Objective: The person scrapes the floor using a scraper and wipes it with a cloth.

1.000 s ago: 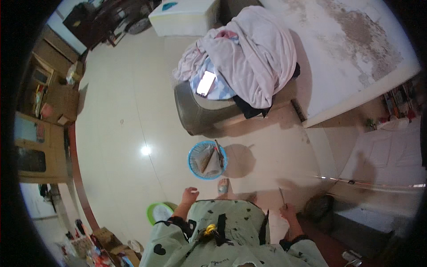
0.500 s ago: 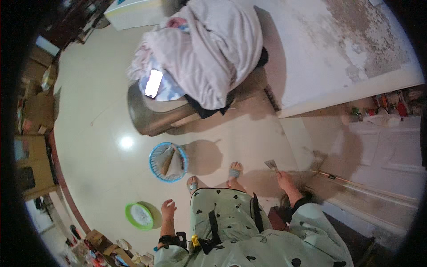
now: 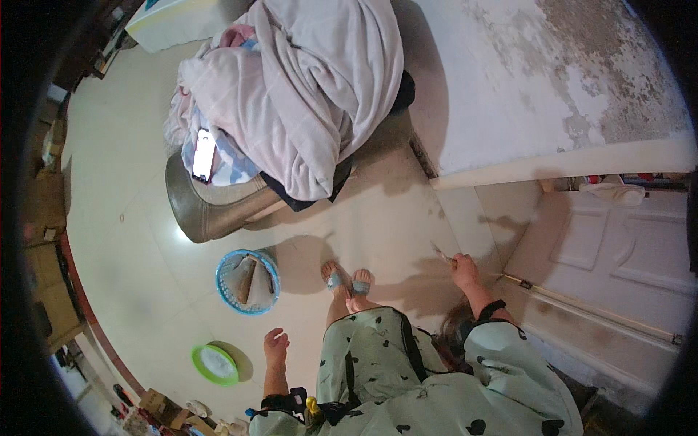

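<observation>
My right hand (image 3: 465,275) is closed around the handle of a putty knife (image 3: 440,253). Its thin blade, seen nearly edge-on, points away from me and a little left, above the tiled floor near the wall. My left hand (image 3: 275,346) hangs with nothing in it, fingers slightly bent and apart. Nearest to that hand are a green plastic basin (image 3: 217,377) with pale contents, to its left, and a blue-rimmed waste basket (image 3: 247,313) farther ahead. A liner and a brown, flat-looking piece show inside the basket.
Ahead, a brown sofa or padded seat (image 3: 190,209) carries a heaped pale blanket (image 3: 298,94) and a lit phone (image 3: 204,155). The white wall (image 3: 480,80) at far right has peeling, stained patches. A white panelled door (image 3: 582,236) is at right; cardboard boxes (image 3: 54,291) line the left.
My feet have come closer together, and the view has shifted. The putty knife has turned from showing its broad blade to nearly edge-on, still in my right hand.
</observation>
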Available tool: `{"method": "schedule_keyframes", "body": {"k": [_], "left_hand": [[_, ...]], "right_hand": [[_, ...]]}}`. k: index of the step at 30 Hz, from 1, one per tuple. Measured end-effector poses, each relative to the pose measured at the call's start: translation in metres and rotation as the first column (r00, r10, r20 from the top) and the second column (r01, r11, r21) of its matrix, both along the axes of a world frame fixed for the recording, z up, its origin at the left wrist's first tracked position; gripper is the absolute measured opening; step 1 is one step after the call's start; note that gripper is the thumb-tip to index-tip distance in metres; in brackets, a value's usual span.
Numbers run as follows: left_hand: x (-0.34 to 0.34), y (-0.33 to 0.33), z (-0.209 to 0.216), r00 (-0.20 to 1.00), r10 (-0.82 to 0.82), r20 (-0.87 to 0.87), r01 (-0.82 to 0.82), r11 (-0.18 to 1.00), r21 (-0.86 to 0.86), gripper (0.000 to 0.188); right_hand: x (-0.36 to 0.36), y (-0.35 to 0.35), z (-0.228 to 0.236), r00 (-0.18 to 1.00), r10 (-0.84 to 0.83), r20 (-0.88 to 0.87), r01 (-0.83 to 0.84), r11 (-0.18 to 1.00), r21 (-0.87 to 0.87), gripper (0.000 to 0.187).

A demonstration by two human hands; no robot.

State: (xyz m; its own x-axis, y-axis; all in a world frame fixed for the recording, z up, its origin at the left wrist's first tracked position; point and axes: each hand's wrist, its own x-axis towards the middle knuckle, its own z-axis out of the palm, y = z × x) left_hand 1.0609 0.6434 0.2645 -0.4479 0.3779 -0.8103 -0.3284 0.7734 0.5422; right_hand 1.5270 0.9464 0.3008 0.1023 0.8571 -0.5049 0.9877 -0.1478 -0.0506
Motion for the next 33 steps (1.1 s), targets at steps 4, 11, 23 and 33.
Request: {"method": "schedule_keyframes", "body": {"k": [4, 11, 23, 33], "left_hand": [[-0.002, 0.038, -0.003, 0.998, -0.051, -0.026, 0.051, 0.999, 0.001, 0.025], [0.013, 0.065, 0.007, 0.999, -0.030, -0.012, 0.030, 0.999, -0.040, 0.028], [0.119, 0.132, -0.013, 1.000, -0.010, -0.027, 0.002, 0.963, -0.269, 0.031], [0.173, 0.256, -0.062, 0.957, -0.288, 0.021, 0.288, 0.957, -0.005, 0.029]], "right_hand": [[0.018, 0.016, -0.015, 0.998, 0.038, -0.055, -0.037, 0.999, 0.010, 0.017], [0.039, 0.060, -0.052, 1.000, 0.023, -0.012, -0.025, 0.982, -0.187, 0.018], [0.093, 0.193, -0.115, 0.980, -0.072, -0.186, 0.024, 0.969, -0.248, 0.014], [0.109, 0.237, -0.207, 0.959, -0.114, -0.258, 0.081, 0.987, -0.136, 0.016]]}}
